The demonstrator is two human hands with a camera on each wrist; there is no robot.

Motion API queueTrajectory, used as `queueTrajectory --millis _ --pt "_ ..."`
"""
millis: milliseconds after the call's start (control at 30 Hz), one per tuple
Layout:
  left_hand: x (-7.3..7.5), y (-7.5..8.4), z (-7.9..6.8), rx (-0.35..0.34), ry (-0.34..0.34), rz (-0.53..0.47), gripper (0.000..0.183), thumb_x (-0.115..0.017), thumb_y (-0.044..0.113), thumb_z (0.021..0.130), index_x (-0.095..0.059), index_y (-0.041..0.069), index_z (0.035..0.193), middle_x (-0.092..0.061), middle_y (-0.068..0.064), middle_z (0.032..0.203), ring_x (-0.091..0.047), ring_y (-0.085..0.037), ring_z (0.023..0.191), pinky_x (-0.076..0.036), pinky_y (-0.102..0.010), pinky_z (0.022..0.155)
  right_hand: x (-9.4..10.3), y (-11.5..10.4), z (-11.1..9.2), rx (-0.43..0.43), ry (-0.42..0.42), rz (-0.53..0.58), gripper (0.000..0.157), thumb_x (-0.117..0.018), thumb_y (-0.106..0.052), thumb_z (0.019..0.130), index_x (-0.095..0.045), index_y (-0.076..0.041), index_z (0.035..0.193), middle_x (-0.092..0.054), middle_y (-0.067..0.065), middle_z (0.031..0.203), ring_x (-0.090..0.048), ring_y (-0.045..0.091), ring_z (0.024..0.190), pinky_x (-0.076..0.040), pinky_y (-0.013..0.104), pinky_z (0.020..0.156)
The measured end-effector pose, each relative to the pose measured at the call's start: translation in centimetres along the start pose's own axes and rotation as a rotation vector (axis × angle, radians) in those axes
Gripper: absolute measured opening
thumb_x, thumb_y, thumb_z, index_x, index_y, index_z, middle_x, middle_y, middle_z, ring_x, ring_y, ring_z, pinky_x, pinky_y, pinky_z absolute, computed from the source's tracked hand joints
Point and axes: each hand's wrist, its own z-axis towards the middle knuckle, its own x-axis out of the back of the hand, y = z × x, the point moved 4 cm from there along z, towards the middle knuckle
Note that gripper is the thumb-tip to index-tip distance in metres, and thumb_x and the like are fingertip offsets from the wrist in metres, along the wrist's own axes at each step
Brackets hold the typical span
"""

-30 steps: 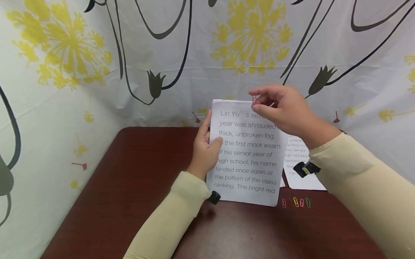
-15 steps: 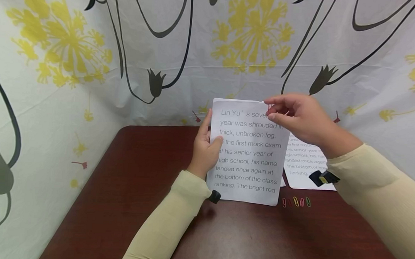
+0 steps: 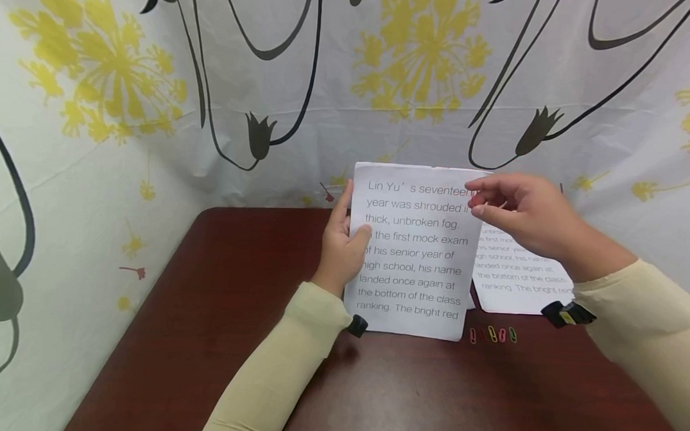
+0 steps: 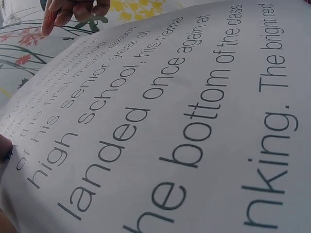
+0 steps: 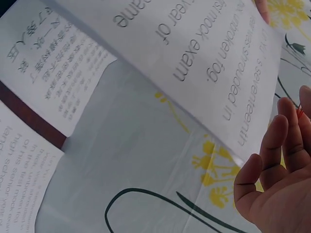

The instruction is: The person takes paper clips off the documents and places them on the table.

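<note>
My left hand (image 3: 341,247) grips a stack of printed paper (image 3: 415,263) by its left edge, thumb on the front and fingers behind. The stack is held up facing me, its large English text readable. Close to its upper right corner, my right hand (image 3: 524,214) pinches a small red paper clip (image 3: 472,195) between thumb and fingers; much of the clip is hidden. In the right wrist view, a bit of the red clip (image 5: 300,112) shows among the fingers, and the paper's corner lies just beside them.
Several coloured paper clips (image 3: 492,335) lie in a row on the dark red table (image 3: 248,314), right of the stack's lower edge. More printed sheets (image 3: 516,274) lie behind at the right, and one sheet (image 5: 48,63) bears Chinese characters. A flowered curtain (image 3: 212,75) hangs behind.
My right hand has moved right and down with the paper clip, from the middle of the stack's top edge to its upper right corner. The left hand and stack have stayed nearly still.
</note>
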Motion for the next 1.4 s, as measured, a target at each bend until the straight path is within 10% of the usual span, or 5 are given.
queueTrajectory --millis 900,1133,1400 --pt "-0.1 0.1 -0.1 0.058 -0.009 -0.002 0.089 -0.052 -0.001 0.105 -0.022 0.063 0.159 -0.075 -0.007 0.122 -0.079 -0.026 0.091 -0.066 -0.038 0.068 2.0 4.6 -4.3 -0.144 0.049 -0.024 0.037 -0.075 0.000 0.094 -0.070 0.002 0.131 -0.069 -0.020 0.093 -0.064 -0.001 0.081 -0.051 0.008 0.069" --pt "0.0 0.1 -0.2 0.041 -0.012 0.010 0.089 -0.052 -0.001 0.105 -0.021 0.062 0.160 -0.075 -0.008 0.122 -0.079 -0.025 0.091 -0.065 -0.037 0.068 2.3 6.0 -6.0 -0.102 0.066 0.051 0.037 -0.074 0.004 0.093 -0.075 -0.018 0.123 -0.073 -0.017 0.096 -0.067 -0.002 0.082 -0.052 0.007 0.071" --pt "-0.1 0.0 0.0 0.040 -0.011 -0.003 0.090 -0.051 -0.002 0.104 -0.021 0.062 0.160 -0.075 -0.009 0.123 -0.079 -0.026 0.091 -0.066 -0.036 0.069 2.4 7.3 -8.0 -0.146 0.097 -0.006 0.033 -0.076 0.002 0.092 -0.074 -0.007 0.124 -0.072 -0.021 0.094 -0.067 -0.003 0.079 -0.051 0.007 0.068"
